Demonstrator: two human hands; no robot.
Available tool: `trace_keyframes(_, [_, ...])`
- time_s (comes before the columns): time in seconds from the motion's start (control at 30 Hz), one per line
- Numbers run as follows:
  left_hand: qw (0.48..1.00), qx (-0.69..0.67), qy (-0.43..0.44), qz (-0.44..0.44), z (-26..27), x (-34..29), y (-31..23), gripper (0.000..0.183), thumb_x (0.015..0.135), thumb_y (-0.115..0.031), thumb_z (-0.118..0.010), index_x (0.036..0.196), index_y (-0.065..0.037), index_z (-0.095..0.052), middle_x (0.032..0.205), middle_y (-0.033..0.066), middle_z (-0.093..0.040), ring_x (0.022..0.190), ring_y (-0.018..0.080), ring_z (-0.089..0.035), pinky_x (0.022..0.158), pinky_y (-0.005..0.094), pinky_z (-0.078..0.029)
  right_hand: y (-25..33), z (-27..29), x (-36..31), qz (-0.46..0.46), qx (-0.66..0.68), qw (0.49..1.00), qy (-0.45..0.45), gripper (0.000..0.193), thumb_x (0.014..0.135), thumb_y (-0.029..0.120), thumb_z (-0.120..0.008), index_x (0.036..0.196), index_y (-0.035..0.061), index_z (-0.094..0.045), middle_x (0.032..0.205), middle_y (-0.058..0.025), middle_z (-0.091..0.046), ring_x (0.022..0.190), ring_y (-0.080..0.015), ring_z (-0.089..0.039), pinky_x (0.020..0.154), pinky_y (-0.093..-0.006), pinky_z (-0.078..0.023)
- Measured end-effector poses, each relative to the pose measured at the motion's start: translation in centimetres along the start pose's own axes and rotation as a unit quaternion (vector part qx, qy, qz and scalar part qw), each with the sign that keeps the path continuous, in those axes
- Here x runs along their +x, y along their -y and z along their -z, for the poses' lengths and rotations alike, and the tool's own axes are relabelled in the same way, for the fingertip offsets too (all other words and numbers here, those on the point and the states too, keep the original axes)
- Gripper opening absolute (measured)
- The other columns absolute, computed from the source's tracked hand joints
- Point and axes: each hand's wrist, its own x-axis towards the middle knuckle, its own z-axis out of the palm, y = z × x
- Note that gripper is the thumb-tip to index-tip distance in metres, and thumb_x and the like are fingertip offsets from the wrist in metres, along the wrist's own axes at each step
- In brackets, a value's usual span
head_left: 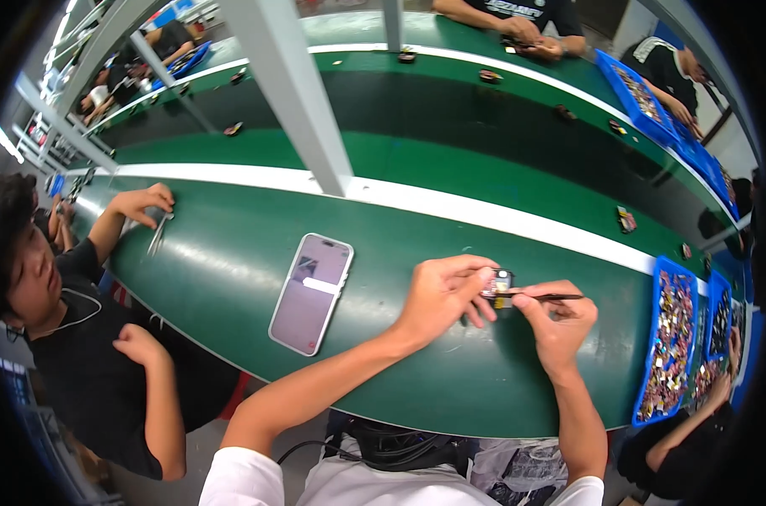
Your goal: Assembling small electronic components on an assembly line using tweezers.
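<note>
My left hand (440, 291) is closed on a small black electronic module (504, 278), pinched between thumb and fingers above the green bench. A light patch and a yellowish part show on the module. From the other side my right hand (560, 327) grips thin dark tweezers (558, 297). Their tips reach the lower part of the module; whether they pinch anything there is too small to tell. To the left of my left forearm lies a phone (311, 295) in a pale case, its screen lit.
A blue tray (647, 363) of many small parts stands at the right. Beyond the white ledge (484, 219), a dark conveyor belt (450, 126) carries scattered modules. A grey post (282, 93) rises ahead. A co-worker (88, 371) sits at left near silver tweezers (158, 234); others work around.
</note>
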Motion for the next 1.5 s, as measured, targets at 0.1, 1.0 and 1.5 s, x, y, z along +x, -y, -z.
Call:
trace_keyframes(0.1, [1.0,0.008,-0.017,-0.003,-0.2,-0.2,-0.4,0.028,0.103,-0.013,-0.056,0.117,0.01,-0.063,0.094,0.0169,-0.07,0.068,0.0212,-0.072,0.053,0.0282,-0.059,0.0,-0.1,-0.2,0.006,0.004,1.0,0.013,0.01,0.076,-0.003,-0.083,0.082,-0.0006,-0.075,0.078,-0.0045,-0.074,0.053,-0.0015,-0.051,0.047,-0.0175,-0.032])
trace_keyframes(1.0, [0.999,0.011,-0.013,0.03,0.3,-0.5,-0.7,0.027,0.1,-0.009,-0.059,0.117,0.012,-0.062,0.092,0.0167,-0.07,0.066,0.0186,-0.071,0.053,0.027,-0.058,0.2,-0.7,-0.8,0.006,-0.013,1.0,0.005,0.013,0.078,-0.003,-0.083,0.086,-0.0025,-0.073,0.08,-0.0077,-0.073,0.054,-0.0022,-0.05,0.049,-0.0177,-0.036])
trace_keyframes(1.5, [0.999,0.035,-0.026,0.03,0.2,-0.6,-0.7,0.024,0.1,-0.008,-0.06,0.114,0.011,-0.062,0.092,0.0175,-0.071,0.066,0.0226,-0.072,0.051,0.0278,-0.058,-0.2,-0.8,-0.8,-0.006,-0.004,1.0,-0.002,0.009,0.077,-0.001,-0.083,0.084,0.0011,-0.076,0.074,-0.002,-0.072,0.047,0.0009,-0.042,0.044,-0.0188,-0.026])
